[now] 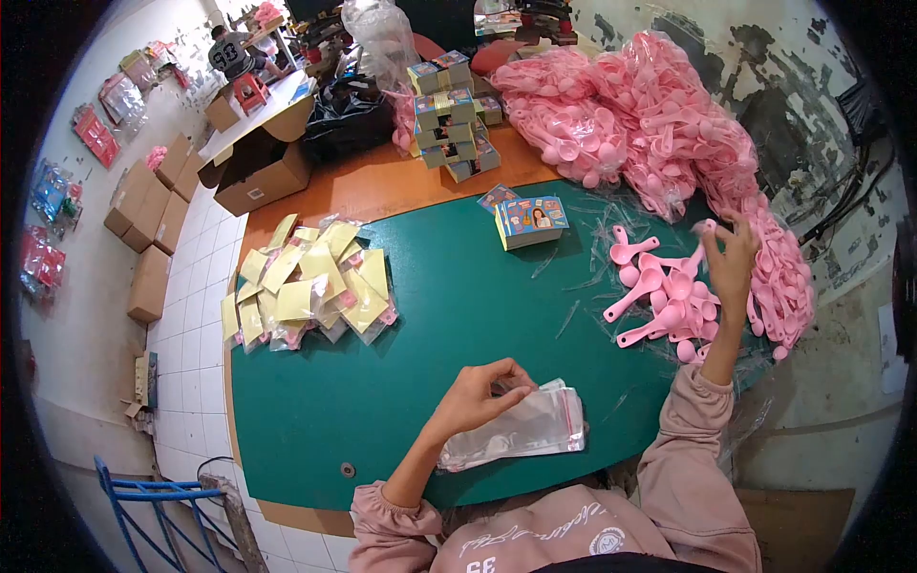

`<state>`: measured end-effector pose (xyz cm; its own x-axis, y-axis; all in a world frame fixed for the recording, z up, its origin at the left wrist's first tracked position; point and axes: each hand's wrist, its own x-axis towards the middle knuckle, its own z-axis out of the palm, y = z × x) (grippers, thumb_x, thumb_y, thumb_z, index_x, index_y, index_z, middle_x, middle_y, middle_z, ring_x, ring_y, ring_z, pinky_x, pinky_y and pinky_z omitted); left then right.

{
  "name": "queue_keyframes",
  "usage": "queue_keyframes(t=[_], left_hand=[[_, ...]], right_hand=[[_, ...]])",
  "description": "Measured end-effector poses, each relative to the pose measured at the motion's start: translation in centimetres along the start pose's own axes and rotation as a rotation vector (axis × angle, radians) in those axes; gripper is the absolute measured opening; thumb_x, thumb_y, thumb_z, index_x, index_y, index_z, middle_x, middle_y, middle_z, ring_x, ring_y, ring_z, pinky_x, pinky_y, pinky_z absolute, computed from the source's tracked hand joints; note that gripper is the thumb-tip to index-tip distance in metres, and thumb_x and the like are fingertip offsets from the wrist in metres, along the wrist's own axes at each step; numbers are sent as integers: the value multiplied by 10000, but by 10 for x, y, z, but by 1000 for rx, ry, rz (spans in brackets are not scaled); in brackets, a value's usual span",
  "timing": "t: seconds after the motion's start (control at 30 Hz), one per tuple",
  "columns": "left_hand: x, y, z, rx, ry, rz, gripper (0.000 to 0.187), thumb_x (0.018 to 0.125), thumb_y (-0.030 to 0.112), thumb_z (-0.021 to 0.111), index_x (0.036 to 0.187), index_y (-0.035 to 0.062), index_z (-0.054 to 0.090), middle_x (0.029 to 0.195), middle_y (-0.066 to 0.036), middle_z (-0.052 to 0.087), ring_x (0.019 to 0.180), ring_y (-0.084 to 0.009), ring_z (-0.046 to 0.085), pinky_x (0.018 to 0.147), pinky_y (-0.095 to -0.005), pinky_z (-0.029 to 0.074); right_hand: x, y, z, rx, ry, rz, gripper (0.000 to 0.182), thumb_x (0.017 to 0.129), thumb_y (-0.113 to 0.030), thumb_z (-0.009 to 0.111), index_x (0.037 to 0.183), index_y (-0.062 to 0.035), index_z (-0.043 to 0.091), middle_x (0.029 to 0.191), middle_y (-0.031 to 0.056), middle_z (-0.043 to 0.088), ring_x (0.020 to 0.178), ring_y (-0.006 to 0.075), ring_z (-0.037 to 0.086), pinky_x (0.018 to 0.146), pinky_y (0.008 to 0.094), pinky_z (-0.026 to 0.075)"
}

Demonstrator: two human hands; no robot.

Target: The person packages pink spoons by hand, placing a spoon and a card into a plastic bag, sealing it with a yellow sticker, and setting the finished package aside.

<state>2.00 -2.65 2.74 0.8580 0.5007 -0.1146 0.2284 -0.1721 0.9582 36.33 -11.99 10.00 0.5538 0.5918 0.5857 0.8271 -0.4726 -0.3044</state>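
Observation:
My left hand (pixel 482 396) is over a stack of clear plastic bags (pixel 530 430) at the table's near edge. Its fingers are curled, with thumb and fingertips close together; whether a bag edge is between them I cannot make out. On the right, my right hand (pixel 731 258) reaches to the far side of a loose heap of pink plastic spoons (pixel 650 282). Its fingertips are closed on a pink spoon (pixel 705 228), partly hidden by the hand.
Filled bags with yellow cards (pixel 310 286) lie heaped at left. A stack of printed cards (pixel 532 222) stands at the back, with more banded stacks (pixel 447 119) behind. Large bags of pink spoons (pixel 659 115) fill the back right. An open carton (pixel 258 177) and another person (pixel 229 53) are farther off.

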Motion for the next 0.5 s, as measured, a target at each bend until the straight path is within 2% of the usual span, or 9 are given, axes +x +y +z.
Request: queue_keyframes(t=[0.03, 0.07, 0.13, 0.17, 0.23, 0.27, 0.3, 0.37, 0.5], left_hand=[[0, -1, 1, -85, -3, 16, 76, 789, 43, 576, 849, -4, 569, 835, -81, 641, 773, -163, 624, 691, -269, 498], [0, -1, 1, -169, -6, 33, 70, 801, 46, 570, 834, -13, 554, 842, -80, 642, 809, -160, 625, 716, -269, 498], [1, -7, 1, -178, -17, 47, 76, 808, 49, 565, 837, -17, 539, 851, -85, 641, 833, -156, 622, 734, -268, 496], [2, -8, 2, -184, -32, 61, 84, 815, 51, 560, 839, -20, 523, 859, -90, 639, 856, -152, 619, 752, -267, 494], [1, -4, 1, -225, -40, 32, 87, 815, 47, 559, 850, -20, 517, 860, -90, 639, 851, -153, 621, 751, -262, 492], [0, -2, 1, -265, -45, 1, 92, 814, 43, 559, 861, -20, 510, 861, -91, 638, 845, -154, 623, 751, -258, 491], [0, -3, 1, -264, -43, 0, 92, 814, 43, 559, 861, -20, 510, 861, -91, 638, 845, -154, 623, 751, -258, 491], [1, -6, 3, -326, -30, -2, 103, 821, 42, 552, 889, -17, 502, 832, -89, 641, 829, -151, 626, 740, -247, 490], [1, 4, -3, -289, -71, -108, 142, 825, 53, 575, 932, -23, 517, 875, -107, 637, 864, -142, 602, 783, -269, 471]], right_hand=[[0, -1, -2, -152, 11, 50, 219, 797, -254, 572, 880, -79, 676, 1121, 96, 513, 1055, 272, 425, 899, 382, 331], [2, 6, 0, -153, 12, 48, 219, 797, -254, 572, 880, -79, 676, 1121, 96, 513, 1055, 272, 425, 899, 382, 331], [4, 26, 9, 466, -161, 213, 188, 781, -221, 588, 865, -85, 687, 1157, 94, 509, 1107, 257, 404, 921, 368, 320], [1, 29, 13, 464, -160, 214, 188, 781, -221, 588, 865, -85, 687, 1157, 94, 509, 1107, 257, 404, 921, 368, 320], [-2, 30, 16, 313, -56, 78, 160, 757, -191, 608, 862, -105, 693, 1187, 82, 493, 1138, 252, 389, 946, 358, 297], [0, 8, 0, 927, -242, 294, 139, 726, -176, 631, 836, -127, 700, 1187, 63, 488, 1136, 264, 378, 958, 370, 277], [-2, 6, 1, 929, -243, 293, 139, 726, -176, 631, 836, -127, 700, 1187, 63, 488, 1136, 264, 378, 958, 370, 277], [-6, 1, 2, -184, 140, -57, 154, 705, -173, 639, 844, -141, 699, 1179, 44, 488, 1134, 276, 368, 961, 386, 264], [-7, -6, 1, -193, 200, 35, 176, 696, -193, 653, 858, -138, 691, 1092, 39, 513, 1070, 261, 396, 919, 383, 296]])
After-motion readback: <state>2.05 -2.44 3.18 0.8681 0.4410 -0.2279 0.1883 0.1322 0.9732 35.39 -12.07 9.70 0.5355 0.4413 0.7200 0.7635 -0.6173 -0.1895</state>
